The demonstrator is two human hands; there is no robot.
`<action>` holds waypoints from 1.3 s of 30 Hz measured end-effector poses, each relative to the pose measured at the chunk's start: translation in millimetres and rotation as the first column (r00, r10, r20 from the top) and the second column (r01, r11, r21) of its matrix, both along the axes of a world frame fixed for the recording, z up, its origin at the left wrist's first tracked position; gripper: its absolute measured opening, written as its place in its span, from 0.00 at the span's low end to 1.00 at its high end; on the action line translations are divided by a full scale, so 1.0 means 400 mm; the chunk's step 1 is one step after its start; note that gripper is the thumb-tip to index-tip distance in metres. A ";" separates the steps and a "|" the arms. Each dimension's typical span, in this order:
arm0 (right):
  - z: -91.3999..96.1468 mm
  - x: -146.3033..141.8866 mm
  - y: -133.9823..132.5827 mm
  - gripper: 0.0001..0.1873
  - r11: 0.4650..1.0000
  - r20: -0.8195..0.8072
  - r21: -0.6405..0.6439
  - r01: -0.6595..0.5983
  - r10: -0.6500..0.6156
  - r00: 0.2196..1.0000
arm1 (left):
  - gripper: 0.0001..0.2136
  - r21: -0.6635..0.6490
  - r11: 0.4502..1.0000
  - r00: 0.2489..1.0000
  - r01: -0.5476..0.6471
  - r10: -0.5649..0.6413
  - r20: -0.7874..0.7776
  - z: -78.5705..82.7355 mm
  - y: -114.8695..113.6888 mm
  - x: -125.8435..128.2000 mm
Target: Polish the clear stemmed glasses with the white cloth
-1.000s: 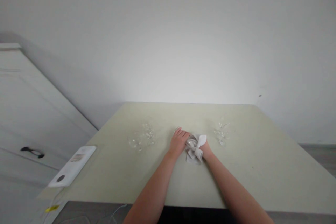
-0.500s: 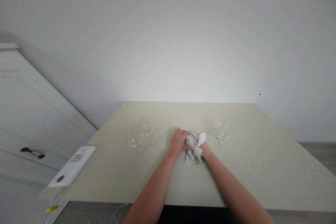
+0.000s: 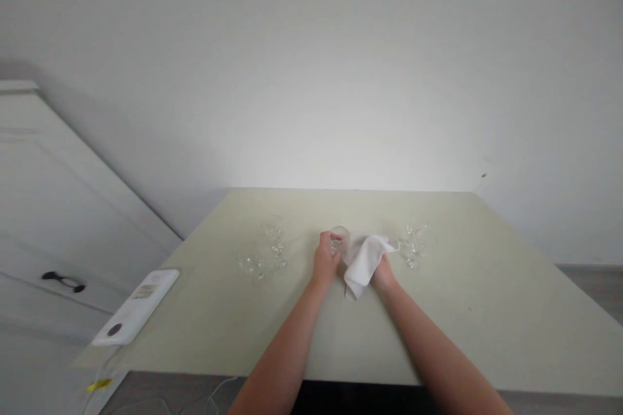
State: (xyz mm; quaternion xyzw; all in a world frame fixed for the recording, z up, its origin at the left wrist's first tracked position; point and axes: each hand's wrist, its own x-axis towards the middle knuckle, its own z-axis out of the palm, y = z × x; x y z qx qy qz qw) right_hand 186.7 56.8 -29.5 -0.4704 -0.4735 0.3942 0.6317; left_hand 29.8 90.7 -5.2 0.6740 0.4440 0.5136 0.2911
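My left hand (image 3: 325, 258) is closed round a small clear glass (image 3: 339, 237) and holds it above the pale table (image 3: 467, 311), its rim showing above my fingers. My right hand (image 3: 383, 274) grips a white cloth (image 3: 363, 259), which drapes over the hand and touches the glass on its right side. Most of my right fingers are hidden under the cloth.
A group of clear glasses (image 3: 265, 253) stands left of my hands and another clear glass (image 3: 413, 245) stands to the right. A white flat device (image 3: 136, 306) with a cable lies at the table's left edge. A white cabinet (image 3: 53, 220) is on the left.
The glass, earlier wrapped in the bunched cloth between both hands, is now lifted and uncovered in my left hand. The cloth has pulled off to the right and hangs open.
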 end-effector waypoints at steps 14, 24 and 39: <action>0.027 -0.033 -0.016 0.23 0.982 0.256 0.018 -0.190 0.179 0.950 | 0.22 -0.239 0.956 0.924 0.168 -0.068 0.377 -0.004 0.004 0.024; 0.019 -0.026 -0.015 0.16 0.975 0.363 0.039 -0.221 0.192 0.912 | 0.26 -0.230 0.935 0.901 0.270 -0.161 0.403 0.009 -0.007 0.014; 0.025 -0.020 -0.032 0.20 0.938 0.126 -0.107 -0.329 0.341 0.932 | 0.27 -0.246 0.782 0.662 0.573 -0.265 0.701 0.027 -0.018 0.017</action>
